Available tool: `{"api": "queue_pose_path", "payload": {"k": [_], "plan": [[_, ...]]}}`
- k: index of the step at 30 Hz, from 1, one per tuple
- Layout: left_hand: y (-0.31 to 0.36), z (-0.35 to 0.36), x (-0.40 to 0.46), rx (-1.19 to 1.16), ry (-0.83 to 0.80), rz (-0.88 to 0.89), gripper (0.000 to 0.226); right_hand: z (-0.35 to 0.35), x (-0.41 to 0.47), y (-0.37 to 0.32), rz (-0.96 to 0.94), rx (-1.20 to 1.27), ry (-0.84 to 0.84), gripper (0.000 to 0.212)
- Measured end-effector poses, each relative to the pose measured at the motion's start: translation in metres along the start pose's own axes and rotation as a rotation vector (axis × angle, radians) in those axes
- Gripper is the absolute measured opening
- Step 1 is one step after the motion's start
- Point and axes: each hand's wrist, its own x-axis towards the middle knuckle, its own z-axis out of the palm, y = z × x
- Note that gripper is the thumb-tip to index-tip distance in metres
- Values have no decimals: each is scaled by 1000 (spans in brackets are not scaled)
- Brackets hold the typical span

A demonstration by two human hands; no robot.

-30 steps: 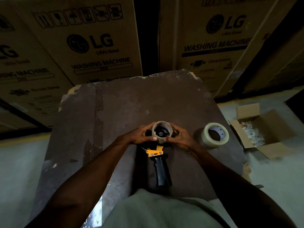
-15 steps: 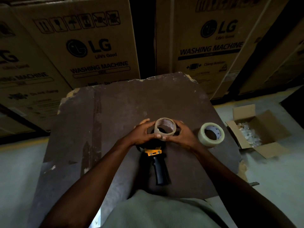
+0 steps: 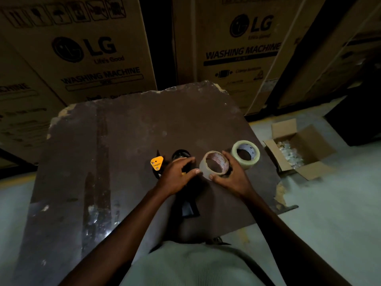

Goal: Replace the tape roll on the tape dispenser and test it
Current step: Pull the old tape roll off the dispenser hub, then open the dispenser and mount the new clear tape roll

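Observation:
The tape dispenser (image 3: 158,164), black with an orange plate and a black handle, lies on the dark table (image 3: 127,141). My left hand (image 3: 175,175) rests on its middle and presses it down; its bare black hub shows just beyond my fingers. My right hand (image 3: 233,178) holds a thin, nearly used-up tape roll (image 3: 215,165) with a brown core, just right of the dispenser and off its hub. A fuller clear tape roll (image 3: 245,154) lies flat on the table to the right of my right hand.
Large washing machine cartons (image 3: 92,54) stand close behind the table. An open small cardboard box (image 3: 299,149) with white bits inside sits on the floor at the right. The table's right edge is chipped.
My right hand has pulled the thin roll off the dispenser's hub and carried it to the right. The dispenser has tipped over to the left under my left hand.

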Motion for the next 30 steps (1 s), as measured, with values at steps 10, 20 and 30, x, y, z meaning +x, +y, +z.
{"api": "queue_pose_path", "payload": {"k": [10, 20, 30], "plan": [[-6, 17, -31, -101, 49, -63, 52, -41, -56, 44, 47, -318, 157, 78], [-10, 15, -56, -98, 113, -136, 49, -56, -91, 81, 179, -573, 252, 92], [-22, -4, -89, -137, 261, -201, 34, 20, -87, 31, -96, -543, 296, 68]]}}
